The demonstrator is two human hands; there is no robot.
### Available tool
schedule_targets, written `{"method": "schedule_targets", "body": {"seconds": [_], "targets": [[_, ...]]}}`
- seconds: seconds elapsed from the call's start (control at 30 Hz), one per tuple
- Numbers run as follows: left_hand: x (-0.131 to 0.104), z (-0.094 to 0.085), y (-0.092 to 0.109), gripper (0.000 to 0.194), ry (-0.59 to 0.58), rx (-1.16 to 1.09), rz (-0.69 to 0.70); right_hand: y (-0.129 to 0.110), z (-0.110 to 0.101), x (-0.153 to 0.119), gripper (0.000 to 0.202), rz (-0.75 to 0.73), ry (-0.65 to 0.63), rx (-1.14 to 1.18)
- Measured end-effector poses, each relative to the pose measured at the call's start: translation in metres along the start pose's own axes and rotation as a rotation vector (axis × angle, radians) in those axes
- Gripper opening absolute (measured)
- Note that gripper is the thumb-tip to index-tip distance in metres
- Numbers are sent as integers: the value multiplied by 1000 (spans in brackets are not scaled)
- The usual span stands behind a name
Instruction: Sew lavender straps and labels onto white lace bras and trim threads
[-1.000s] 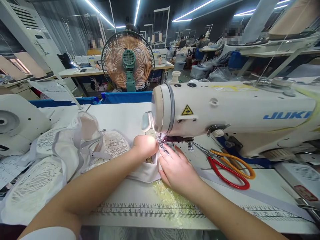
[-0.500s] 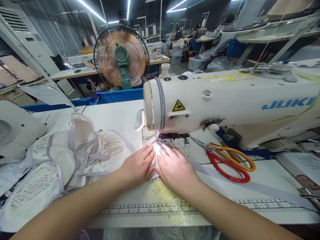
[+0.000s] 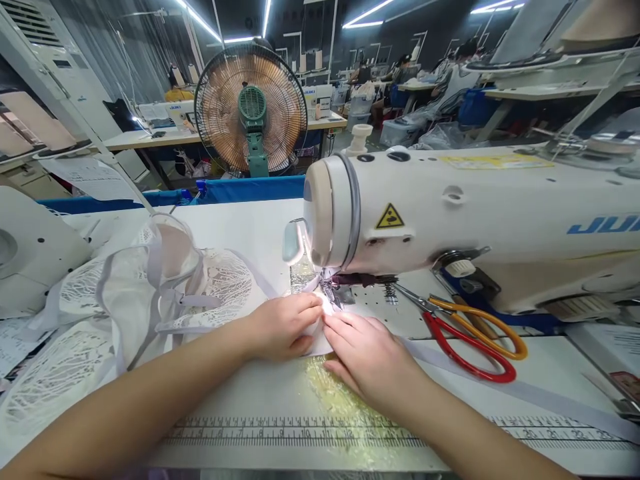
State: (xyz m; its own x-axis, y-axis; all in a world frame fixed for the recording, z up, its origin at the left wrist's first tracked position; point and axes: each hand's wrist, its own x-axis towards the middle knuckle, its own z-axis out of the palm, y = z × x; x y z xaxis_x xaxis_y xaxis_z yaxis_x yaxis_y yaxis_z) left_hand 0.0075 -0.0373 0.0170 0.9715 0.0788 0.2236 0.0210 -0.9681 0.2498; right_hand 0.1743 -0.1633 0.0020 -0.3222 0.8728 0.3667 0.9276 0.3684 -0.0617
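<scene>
My left hand point(image 3: 287, 325) has its fingers and thumb closed on a piece of white fabric point(image 3: 321, 340) with a lilac edge band, just left of the needle of a JUKI sewing machine point(image 3: 420, 223). On the fabric's right edge press the bent fingers of my right hand point(image 3: 370, 353), its thumb lower down. The fabric runs under the presser foot point(image 3: 327, 288); its far part is hidden by the machine head and my fingers. White lace bra pieces point(image 3: 175, 287) with lilac edging lie heaped to the left, joined to or touching the fabric; I cannot tell which.
Orange-and-red-handled scissors point(image 3: 470, 333) lie right of the needle plate. A lilac elastic band point(image 3: 530, 393) crosses the table at right. A printed ruler strip point(image 3: 240, 430) follows the front edge, with yellowish tape point(image 3: 340, 400) beside it. Behind the table stands a large fan point(image 3: 251, 110).
The camera view has shifted, so the machine sits further right. My right hand has drawn back a little from the needle toward me; my left stays at the fabric.
</scene>
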Motion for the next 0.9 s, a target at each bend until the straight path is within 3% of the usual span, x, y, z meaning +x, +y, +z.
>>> {"method": "schedule_targets", "body": {"seconds": [0.1,0.23,0.6,0.9], "targets": [[3,-1,7,21,39,65,-109,-2,3,1,29,51,-39,-21],[3,6,16,31,108,245,-247,-3,3,1,33,64,-34,-30],[-10,8,23,17,88,192,-259,-6,0,4,28,82,-70,-45],[-2,12,22,12,5,329,-310,-16,-8,31,32,166,-302,-140]]}}
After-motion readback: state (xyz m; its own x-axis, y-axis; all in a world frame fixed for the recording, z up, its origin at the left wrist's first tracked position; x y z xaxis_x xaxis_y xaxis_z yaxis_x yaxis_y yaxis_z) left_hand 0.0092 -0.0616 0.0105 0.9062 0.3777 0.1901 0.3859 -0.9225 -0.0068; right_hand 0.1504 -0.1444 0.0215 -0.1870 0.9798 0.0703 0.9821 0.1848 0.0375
